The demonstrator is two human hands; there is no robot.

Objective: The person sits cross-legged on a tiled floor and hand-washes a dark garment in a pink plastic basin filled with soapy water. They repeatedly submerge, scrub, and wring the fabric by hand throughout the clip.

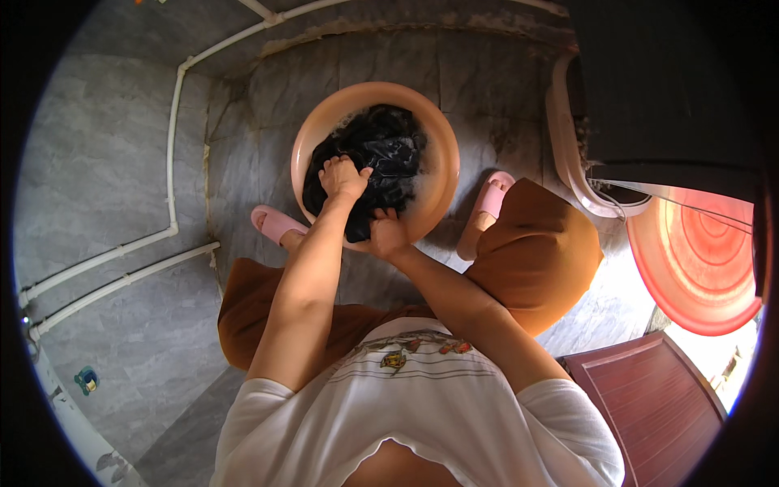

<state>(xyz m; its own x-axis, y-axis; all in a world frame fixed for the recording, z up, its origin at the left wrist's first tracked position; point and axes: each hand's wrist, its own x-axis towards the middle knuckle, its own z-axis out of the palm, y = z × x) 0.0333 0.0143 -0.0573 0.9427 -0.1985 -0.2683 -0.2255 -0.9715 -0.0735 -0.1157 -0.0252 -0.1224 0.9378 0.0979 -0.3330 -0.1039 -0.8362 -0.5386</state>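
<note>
A peach-coloured plastic basin (447, 161) stands on the floor before me, between my feet. Wet black cloth (389, 152) lies bunched inside it, with pale suds and cloudy water around its edges. My left hand (342, 179) is on the left part of the cloth, back up, its fingers curled into the folds and the thumb out to the right. At the near rim, my right hand (387, 235) grips the cloth, fingertips pointing into the basin. A fold of the cloth reaches the rim just left of that hand.
Pink slippers (279, 224) are on my feet at either side of the basin. White pipes (173, 146) run along the grey tiled wall at left. To the right are a dark panel (663, 85), a red plastic basin (700, 255) and a reddish-brown door (657, 408).
</note>
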